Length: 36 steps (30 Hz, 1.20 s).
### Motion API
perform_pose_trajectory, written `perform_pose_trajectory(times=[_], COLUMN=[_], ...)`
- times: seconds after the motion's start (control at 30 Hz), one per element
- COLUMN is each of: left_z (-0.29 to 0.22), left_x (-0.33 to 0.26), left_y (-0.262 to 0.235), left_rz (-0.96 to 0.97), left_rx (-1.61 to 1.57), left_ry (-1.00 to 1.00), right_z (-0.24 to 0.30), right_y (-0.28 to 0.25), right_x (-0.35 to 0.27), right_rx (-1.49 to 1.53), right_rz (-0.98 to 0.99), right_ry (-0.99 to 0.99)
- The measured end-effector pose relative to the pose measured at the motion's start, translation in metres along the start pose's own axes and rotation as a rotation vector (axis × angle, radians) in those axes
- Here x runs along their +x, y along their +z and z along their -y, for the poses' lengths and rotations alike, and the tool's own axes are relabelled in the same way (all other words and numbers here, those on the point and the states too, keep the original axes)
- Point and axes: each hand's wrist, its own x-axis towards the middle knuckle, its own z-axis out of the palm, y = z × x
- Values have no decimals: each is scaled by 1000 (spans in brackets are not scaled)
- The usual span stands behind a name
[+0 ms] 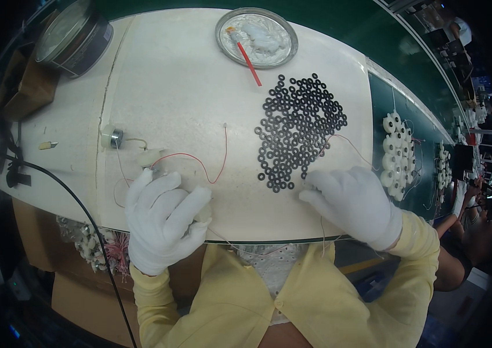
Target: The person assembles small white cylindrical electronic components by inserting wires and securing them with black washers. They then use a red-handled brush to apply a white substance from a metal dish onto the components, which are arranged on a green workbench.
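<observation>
Both hands wear white gloves. My left hand is curled at the near edge of the white work mat, closed around a small white coil part with thin wires. A red wire loops from near that hand across the mat. My right hand rests palm down, its fingertips at the near edge of a pile of several small black rings. I cannot see whether its fingers pinch a ring.
A round metal dish with white paste and a red-handled brush stands at the far edge. A small motor-like part lies left. A tin sits far left. White coil parts line the green belt at right. A black cable runs left.
</observation>
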Motion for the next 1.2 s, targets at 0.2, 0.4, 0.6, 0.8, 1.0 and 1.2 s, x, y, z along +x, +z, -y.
perform_pose_trajectory(times=[0.2, 0.4, 0.6, 0.8, 1.0, 1.2], left_z=[-1, -4, -2, -1, -4, -5], left_x=[-1, 0, -1, -15, -11, 1], left_y=[1, -1, -3, -6, -3, -5], left_rz=[-10, -7, 54, 57, -25, 2], left_rx=[4, 33, 25, 91, 75, 36], left_ry=[6, -31, 28, 33, 2, 111], right_z=[-21, -31, -14, -27, -56, -95], right_y=[16, 3, -6, -25, -45, -4], right_x=[-41, -62, -38, -66, -167, -205], right_rx=[-39, -100, -67, 44, 56, -113], right_rz=[-35, -122, -102, -121, -238, -230], right_ry=[284, 326, 303, 327, 824, 810])
